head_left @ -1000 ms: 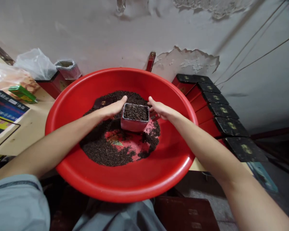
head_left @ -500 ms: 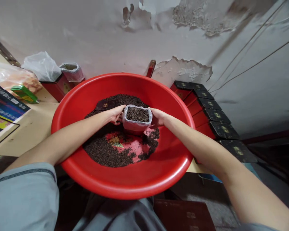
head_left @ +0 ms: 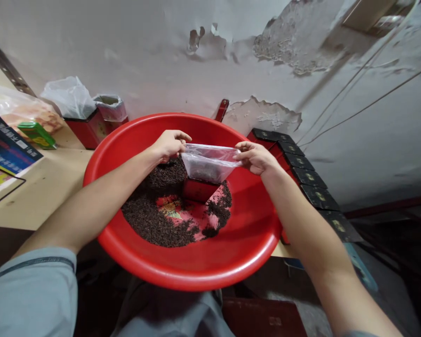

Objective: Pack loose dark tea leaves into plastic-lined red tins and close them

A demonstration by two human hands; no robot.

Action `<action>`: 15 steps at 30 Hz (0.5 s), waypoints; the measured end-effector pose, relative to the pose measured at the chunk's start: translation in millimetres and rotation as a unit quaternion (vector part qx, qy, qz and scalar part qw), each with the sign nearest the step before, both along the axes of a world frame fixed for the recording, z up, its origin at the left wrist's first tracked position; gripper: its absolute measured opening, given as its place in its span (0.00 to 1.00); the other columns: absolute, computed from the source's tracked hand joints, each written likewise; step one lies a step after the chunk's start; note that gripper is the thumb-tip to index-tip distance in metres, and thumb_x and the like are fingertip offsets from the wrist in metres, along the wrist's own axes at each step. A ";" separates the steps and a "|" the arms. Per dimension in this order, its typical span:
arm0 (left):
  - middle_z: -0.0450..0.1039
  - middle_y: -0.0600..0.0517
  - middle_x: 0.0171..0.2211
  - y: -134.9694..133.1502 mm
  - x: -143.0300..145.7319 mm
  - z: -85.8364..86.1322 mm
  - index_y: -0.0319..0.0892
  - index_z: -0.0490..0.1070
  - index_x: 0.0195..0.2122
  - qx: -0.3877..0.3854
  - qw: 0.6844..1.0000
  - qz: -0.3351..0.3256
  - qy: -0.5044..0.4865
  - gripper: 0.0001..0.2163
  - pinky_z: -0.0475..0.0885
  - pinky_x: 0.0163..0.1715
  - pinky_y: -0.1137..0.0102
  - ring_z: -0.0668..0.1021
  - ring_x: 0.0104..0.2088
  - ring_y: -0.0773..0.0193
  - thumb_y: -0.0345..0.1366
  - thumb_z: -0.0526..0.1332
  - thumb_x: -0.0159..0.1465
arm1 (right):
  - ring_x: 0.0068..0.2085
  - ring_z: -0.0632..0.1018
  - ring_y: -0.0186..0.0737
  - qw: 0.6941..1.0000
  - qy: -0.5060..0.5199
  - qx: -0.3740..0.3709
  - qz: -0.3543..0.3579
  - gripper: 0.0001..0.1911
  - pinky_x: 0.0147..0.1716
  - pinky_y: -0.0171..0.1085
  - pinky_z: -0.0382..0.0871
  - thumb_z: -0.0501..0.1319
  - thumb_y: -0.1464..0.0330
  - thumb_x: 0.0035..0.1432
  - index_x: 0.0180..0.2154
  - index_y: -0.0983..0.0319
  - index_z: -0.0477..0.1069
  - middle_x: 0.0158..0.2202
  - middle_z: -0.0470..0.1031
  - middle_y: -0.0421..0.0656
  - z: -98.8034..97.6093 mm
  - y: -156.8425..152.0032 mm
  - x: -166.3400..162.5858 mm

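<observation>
A red box (head_left: pixel 200 189) stands inside a large red basin (head_left: pixel 189 269), lined with a clear plastic bag (head_left: pixel 208 164) whose mouth is drawn up above the rim. My left hand (head_left: pixel 171 144) pinches the left corner of the bag's mouth. The right corner is pinched by my right hand (head_left: pixel 254 157), so the mouth is stretched flat between them. Dark loose tea leaves (head_left: pixel 161 223) cover much of the basin floor around the box. The contents of the bag are mostly hidden behind its hazy film.
At right, a row of red boxes with black lids (head_left: pixel 307 178) stands along the basin. Behind on the left are a box with a bag over it (head_left: pixel 70 100), another lined box (head_left: pixel 110 110) and a green packet (head_left: pixel 37 135). A printed sheet (head_left: pixel 7 150) lies at far left.
Both hands have risen from the sides of the box to the bag's mouth and moved apart. The bag's edge, earlier folded over the rim, is now pulled up and stretched.
</observation>
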State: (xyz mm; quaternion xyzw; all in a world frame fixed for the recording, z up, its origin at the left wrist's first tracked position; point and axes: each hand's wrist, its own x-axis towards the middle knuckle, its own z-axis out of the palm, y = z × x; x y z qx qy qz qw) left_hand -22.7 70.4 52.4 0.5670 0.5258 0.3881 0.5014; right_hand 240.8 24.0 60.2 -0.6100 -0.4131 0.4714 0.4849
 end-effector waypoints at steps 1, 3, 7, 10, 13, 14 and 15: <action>0.69 0.58 0.26 -1.3 0.4 2.2 0.39 0.78 0.34 0.025 1.000 0.005 -0.004 0.18 0.61 0.18 0.75 0.67 0.20 0.74 0.10 0.60 0.51 | 0.20 0.71 0.29 0.999 -0.019 0.035 -0.019 0.22 0.18 0.29 0.68 0.70 0.84 0.30 0.29 0.62 0.70 0.21 0.70 0.31 1.4 -1.0 0.5; 0.69 0.57 0.28 -2.7 0.2 7.6 0.38 0.77 0.34 0.053 0.998 0.017 -0.015 0.19 0.61 0.19 0.76 0.67 0.21 0.75 0.09 0.59 0.51 | 0.20 0.71 0.29 0.993 -0.047 0.097 -0.053 0.21 0.18 0.30 0.68 0.72 0.82 0.29 0.27 0.61 0.69 0.21 0.69 0.31 3.5 -2.8 3.6; 0.76 0.53 0.37 4.1 -18.4 21.9 0.40 0.79 0.44 0.090 0.995 0.037 -0.005 0.21 0.67 0.24 0.77 0.73 0.26 0.73 0.13 0.61 0.53 | 0.20 0.67 0.26 0.974 -0.021 0.204 -0.099 0.18 0.17 0.28 0.65 0.72 0.75 0.34 0.29 0.59 0.68 0.23 0.67 0.30 3.8 -2.4 26.6; 0.80 0.50 0.45 16.9 -48.7 25.4 0.43 0.78 0.52 0.110 0.987 -0.010 0.113 0.24 0.72 0.30 0.75 0.79 0.34 0.67 0.21 0.68 0.54 | 0.23 0.71 0.28 0.964 -0.011 0.257 -0.069 0.25 0.22 0.29 0.69 0.72 0.73 0.34 0.40 0.57 0.72 0.28 0.71 0.30 -2.5 -0.1 51.7; 0.81 0.50 0.43 27.9 -67.9 13.6 0.45 0.79 0.53 0.060 0.942 -0.203 0.262 0.30 0.72 0.30 0.74 0.81 0.36 0.62 0.30 0.76 0.46 | 0.36 0.81 0.37 0.978 -0.078 0.132 0.144 0.36 0.38 0.39 0.80 0.77 0.70 0.33 0.49 0.57 0.75 0.37 0.80 0.37 -15.8 0.7 61.9; 0.82 0.50 0.40 29.7 -67.5 6.8 0.44 0.80 0.51 0.046 0.920 -0.269 0.280 0.30 0.72 0.29 0.74 0.81 0.35 0.61 0.33 0.77 0.45 | 0.42 0.83 0.42 0.965 -0.098 0.075 0.231 0.38 0.46 0.44 0.80 0.78 0.67 0.34 0.51 0.58 0.76 0.41 0.82 0.41 -21.2 1.5 59.9; 0.82 0.50 0.38 30.5 -63.5 -0.7 0.43 0.80 0.49 0.046 0.905 -0.319 0.277 0.28 0.73 0.28 0.73 0.81 0.34 0.60 0.35 0.78 0.45 | 0.49 0.83 0.47 0.943 -0.114 0.031 0.310 0.38 0.54 0.49 0.78 0.79 0.64 0.36 0.53 0.59 0.77 0.46 0.83 0.45 -26.7 2.9 55.1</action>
